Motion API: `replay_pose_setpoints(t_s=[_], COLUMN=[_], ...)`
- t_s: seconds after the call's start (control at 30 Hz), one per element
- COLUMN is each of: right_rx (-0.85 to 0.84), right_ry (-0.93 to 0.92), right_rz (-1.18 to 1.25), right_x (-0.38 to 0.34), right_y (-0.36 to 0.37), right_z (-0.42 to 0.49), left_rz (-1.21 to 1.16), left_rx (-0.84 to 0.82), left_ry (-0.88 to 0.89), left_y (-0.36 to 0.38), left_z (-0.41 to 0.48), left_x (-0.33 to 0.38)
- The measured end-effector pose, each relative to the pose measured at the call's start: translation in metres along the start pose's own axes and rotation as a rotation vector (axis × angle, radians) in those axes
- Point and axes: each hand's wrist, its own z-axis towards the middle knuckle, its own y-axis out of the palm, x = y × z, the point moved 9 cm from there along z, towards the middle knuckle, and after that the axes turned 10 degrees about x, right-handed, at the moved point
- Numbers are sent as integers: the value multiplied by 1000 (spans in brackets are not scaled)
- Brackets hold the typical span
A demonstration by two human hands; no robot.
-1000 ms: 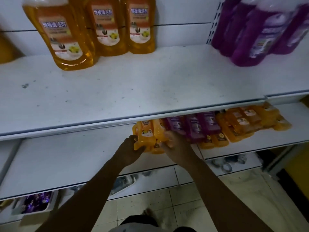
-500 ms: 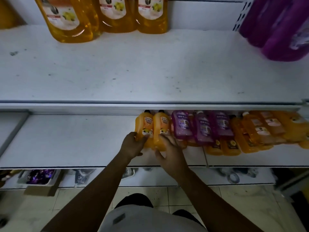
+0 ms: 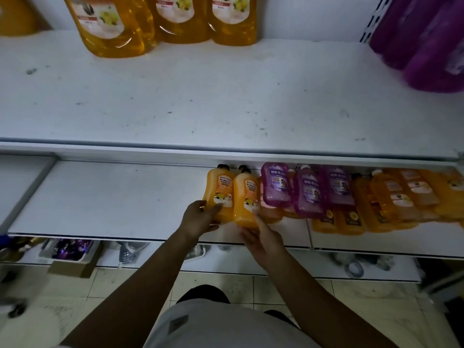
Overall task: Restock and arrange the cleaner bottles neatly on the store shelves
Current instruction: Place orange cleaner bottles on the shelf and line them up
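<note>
Two small orange cleaner bottles stand side by side on the lower white shelf point(image 3: 113, 197). My left hand point(image 3: 200, 218) grips the lower part of the left orange bottle point(image 3: 219, 188), thumb across its front. My right hand point(image 3: 265, 241) lies below the second orange bottle point(image 3: 245, 197), with straight fingers touching its base. To their right lean three purple bottles point(image 3: 276, 184), with more orange bottles point(image 3: 389, 197) beyond them and several lying flat in front.
The upper shelf point(image 3: 200, 96) carries large orange bottles point(image 3: 113, 26) at the back left and large purple ones point(image 3: 426, 41) at the right. Below the lower shelf sit a tray of purple items point(image 3: 67, 249) and a cardboard box point(image 3: 72, 270) above a tiled floor.
My right hand has slid down from the second orange bottle's body to its base and its fingers have straightened. The left hand keeps its hold on the first bottle.
</note>
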Motion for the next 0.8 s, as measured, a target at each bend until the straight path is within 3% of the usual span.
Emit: replay_pose_setpoints(t_s=[0.13, 0.27, 0.37, 0.5, 0.63, 0.8], right_rx=[-145, -302, -384, -534, -646, -660], right_ry=[83, 145, 91, -101, -337, -546], right_rz=[86, -88, -313, -566, -858, -924], right_x=[-6, -6, -6, -23, -34, -33], right_y=[11, 4, -14, -26, -17, 13], right_z=[-20, -44, -63, -98, -138, -185], left_rz=[-101, -258, -239, -393, -416, -490], left_rx=[-86, -225, -307, -347, -286, 16], left_ry=[-107, -249, -229, -226, -131, -22], left_y=[-3, -14, -24, -40, -66, -127], left_z=[-15, -40, -66, -106, -145, -194], left_x=[-8, -16, -26, -35, -35, -20])
